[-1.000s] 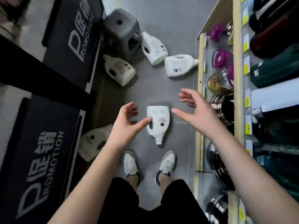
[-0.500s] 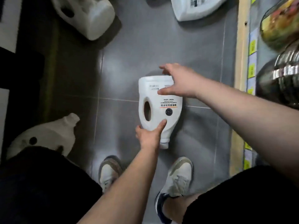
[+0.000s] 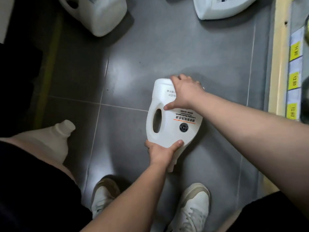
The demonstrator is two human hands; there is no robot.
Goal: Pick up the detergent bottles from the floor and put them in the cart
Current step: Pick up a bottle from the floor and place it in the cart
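Left hand (image 3: 161,152) and right hand (image 3: 186,92) had fingers clamped on opposite ends of the centre-frame detergent bottle (image 3: 173,129), apparently for a balanced lift.

Grey tiled floor (image 3: 167,47), pale grout lines, soft glare from overhead light. Pale wooden shelf edge (image 3: 277,64) along right, yellow price tags (image 3: 294,81) on it. Dark fixture (image 3: 20,81) at left, yellowish strip (image 3: 50,64) beside it.
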